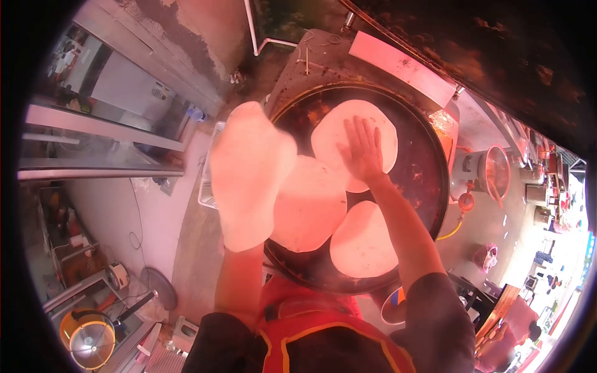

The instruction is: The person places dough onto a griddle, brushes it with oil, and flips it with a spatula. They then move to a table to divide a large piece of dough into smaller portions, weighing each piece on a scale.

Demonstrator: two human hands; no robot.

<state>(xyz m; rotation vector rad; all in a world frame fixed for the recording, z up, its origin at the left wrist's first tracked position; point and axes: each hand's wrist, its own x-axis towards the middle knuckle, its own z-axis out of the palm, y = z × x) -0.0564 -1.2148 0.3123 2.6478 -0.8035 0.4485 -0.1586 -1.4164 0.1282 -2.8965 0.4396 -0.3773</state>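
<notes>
A large pale sheet of dough (252, 168) hangs draped over my left hand, left of the griddle; the hand and its fingers are hidden beneath it, and only my left forearm (239, 280) shows. My right hand (362, 149) lies flat with fingers spread on a round flatbread (326, 146) at the far part of the dark round griddle (420, 186). Two more flatbreads lie on the griddle: one in the middle (309, 211), partly behind the draped dough, and one nearer me (364, 242).
A white plastic crate (208, 180) stands left of the griddle. A dark, stained round lid (485, 50) looms at the upper right. Beyond the griddle's right side are a red gas regulator (466, 202) with a yellow hose and a metal pot (496, 173). Another person (513, 329) is at the lower right.
</notes>
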